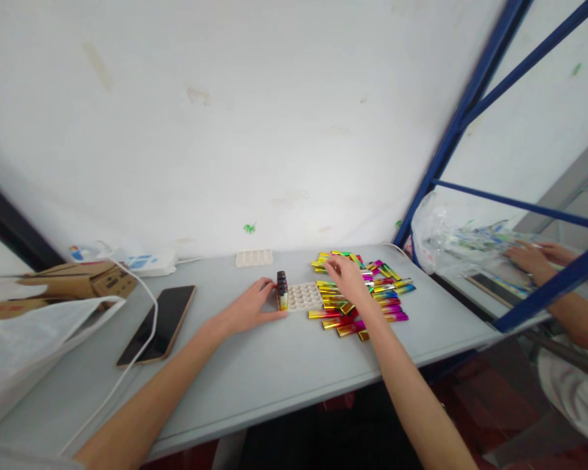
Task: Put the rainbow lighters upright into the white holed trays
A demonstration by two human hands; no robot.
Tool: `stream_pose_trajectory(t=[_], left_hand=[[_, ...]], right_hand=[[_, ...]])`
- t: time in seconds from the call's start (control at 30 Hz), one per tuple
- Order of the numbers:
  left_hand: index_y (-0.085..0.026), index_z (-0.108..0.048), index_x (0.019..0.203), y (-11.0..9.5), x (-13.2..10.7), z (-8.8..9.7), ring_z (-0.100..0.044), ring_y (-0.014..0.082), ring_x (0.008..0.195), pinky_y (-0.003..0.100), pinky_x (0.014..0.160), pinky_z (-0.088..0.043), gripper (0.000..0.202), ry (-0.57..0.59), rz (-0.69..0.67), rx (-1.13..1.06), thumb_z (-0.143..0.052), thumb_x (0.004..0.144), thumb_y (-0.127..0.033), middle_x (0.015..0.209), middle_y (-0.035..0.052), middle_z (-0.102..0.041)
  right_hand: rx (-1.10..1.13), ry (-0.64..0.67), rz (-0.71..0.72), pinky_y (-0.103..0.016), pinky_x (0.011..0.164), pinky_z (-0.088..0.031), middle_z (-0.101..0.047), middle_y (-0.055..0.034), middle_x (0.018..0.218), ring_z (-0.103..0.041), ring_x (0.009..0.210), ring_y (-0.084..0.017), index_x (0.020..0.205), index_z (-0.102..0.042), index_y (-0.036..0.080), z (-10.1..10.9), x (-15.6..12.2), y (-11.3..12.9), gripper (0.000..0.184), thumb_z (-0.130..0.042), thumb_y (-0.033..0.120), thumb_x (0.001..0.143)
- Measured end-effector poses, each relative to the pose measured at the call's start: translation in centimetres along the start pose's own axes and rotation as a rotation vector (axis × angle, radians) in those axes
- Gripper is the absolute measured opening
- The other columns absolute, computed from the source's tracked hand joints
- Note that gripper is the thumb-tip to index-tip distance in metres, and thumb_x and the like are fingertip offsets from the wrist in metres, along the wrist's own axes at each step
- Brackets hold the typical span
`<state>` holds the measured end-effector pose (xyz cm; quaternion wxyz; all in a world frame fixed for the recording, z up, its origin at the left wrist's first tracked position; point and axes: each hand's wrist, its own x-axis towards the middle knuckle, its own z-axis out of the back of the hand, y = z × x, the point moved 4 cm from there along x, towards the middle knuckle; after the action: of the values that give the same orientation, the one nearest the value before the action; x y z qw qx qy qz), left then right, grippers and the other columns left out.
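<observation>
A white tray with round holes (304, 297) lies on the grey table (255, 372). Several dark-capped tubes (282, 290) stand in its left column. My left hand (252, 307) rests against the tray's left side, fingers curled near those tubes. My right hand (345, 277) reaches over a pile of shiny multicoloured tubes (372, 294) to the right of the tray, fingers bent down onto them. Whether it holds one is hidden.
A second holed tray (253, 258) lies by the wall. A phone (159, 323) with a white cable (142, 352), a power strip (147, 262), a cardboard box (73, 282) and a plastic bag (24, 339) occupy the left. Behind blue bars (543, 294), another person's hands (534, 256) work at right.
</observation>
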<state>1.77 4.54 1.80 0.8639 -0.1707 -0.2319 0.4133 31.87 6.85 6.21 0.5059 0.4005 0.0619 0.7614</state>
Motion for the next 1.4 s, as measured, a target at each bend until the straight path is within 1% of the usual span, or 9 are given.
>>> stream_pose_trajectory(t=[0.2,0.3,0.47,0.63,0.77,0.97,1.13,1.27,1.4], left_hand=[[-0.024,-0.071,0.134,-0.2,-0.1,0.2,-0.075,0.0379,0.131,0.050,0.120,-0.060,0.070,-0.002,-0.005,-0.009,-0.075,0.094,-0.081,0.145,0.0139,-0.072],[-0.023,-0.071,0.133,-0.3,-0.1,0.2,-0.074,0.0379,0.131,0.050,0.121,-0.059,0.068,0.007,0.001,-0.010,-0.075,0.095,-0.080,0.146,0.0143,-0.071],[-0.024,-0.072,0.131,-0.3,0.0,0.1,-0.074,0.0384,0.131,0.050,0.120,-0.059,0.070,0.008,-0.001,-0.001,-0.074,0.094,-0.084,0.146,0.0149,-0.071],[-0.024,-0.072,0.135,-0.1,0.0,0.0,-0.072,0.0383,0.135,0.050,0.123,-0.057,0.072,0.003,0.003,0.001,-0.075,0.094,-0.083,0.148,0.0147,-0.070],[-0.024,-0.073,0.132,-0.1,-0.1,0.1,-0.073,0.0381,0.132,0.051,0.121,-0.059,0.071,-0.005,-0.004,-0.005,-0.075,0.094,-0.084,0.145,0.0138,-0.071],[-0.024,-0.072,0.132,-0.3,0.0,0.5,-0.075,0.0382,0.132,0.052,0.122,-0.059,0.064,-0.002,-0.021,-0.026,-0.078,0.095,-0.076,0.144,0.0144,-0.072],[-0.024,-0.075,0.130,0.6,-0.1,1.8,-0.073,0.0404,0.137,0.053,0.125,-0.058,0.063,-0.003,-0.009,-0.003,-0.087,0.086,-0.067,0.148,0.0153,-0.073],[-0.023,-0.077,0.132,2.1,-0.2,3.4,-0.071,0.0437,0.142,0.054,0.130,-0.055,0.069,-0.017,0.029,0.058,-0.094,0.074,-0.057,0.150,0.0157,-0.075],[-0.021,-0.074,0.143,2.8,-0.6,4.6,-0.068,0.0434,0.147,0.053,0.135,-0.049,0.078,0.054,0.062,0.061,-0.094,0.073,-0.049,0.157,0.0148,-0.072]], right_hand=[[-0.381,0.240,-0.102,-0.043,0.115,-0.051,-0.081,-0.0162,0.131,-0.073,0.124,-0.030,0.121,-0.086,0.020,-1.3,3.6,-3.4,0.021,-0.084,0.023,0.101],[-0.362,0.210,-0.109,-0.040,0.112,-0.051,-0.082,-0.0160,0.130,-0.073,0.125,-0.030,0.115,-0.086,0.019,-1.5,3.4,-3.3,0.012,-0.081,0.023,0.105],[-0.017,0.058,-0.086,-0.034,0.085,-0.053,-0.081,-0.0049,0.087,-0.074,0.084,-0.025,0.113,-0.084,0.023,-0.2,2.5,-2.6,0.027,-0.063,0.041,0.114],[0.262,-0.076,-0.169,-0.033,0.070,-0.046,-0.062,0.0020,0.063,-0.058,0.066,-0.022,0.090,-0.082,0.023,0.2,2.3,-1.8,0.048,-0.075,0.070,0.094],[0.543,-0.116,-0.283,-0.031,0.066,-0.047,-0.054,0.0043,0.066,-0.053,0.067,-0.018,0.075,-0.065,0.025,-0.8,2.3,-0.9,0.060,-0.081,0.082,0.082],[0.937,0.068,-0.298,-0.032,0.068,-0.058,-0.066,0.0024,0.082,-0.064,0.069,-0.016,0.095,-0.060,0.027,-2.7,2.0,3.0,0.068,-0.076,0.092,0.083],[0.875,0.084,-0.273,-0.025,0.051,-0.035,-0.038,0.0114,0.062,-0.036,0.052,-0.012,0.085,-0.049,0.029,-3.8,2.3,5.1,0.070,-0.069,0.097,0.084],[0.647,0.013,-0.240,-0.030,0.054,-0.033,-0.041,0.0055,0.059,-0.040,0.058,-0.015,0.071,-0.042,0.029,-4.5,1.7,4.9,0.072,-0.054,0.097,0.092],[0.479,-0.027,-0.212,-0.032,0.061,-0.032,-0.040,0.0039,0.058,-0.041,0.061,-0.016,0.063,-0.039,0.029,-4.4,0.9,4.4,0.062,-0.051,0.078,0.098]])
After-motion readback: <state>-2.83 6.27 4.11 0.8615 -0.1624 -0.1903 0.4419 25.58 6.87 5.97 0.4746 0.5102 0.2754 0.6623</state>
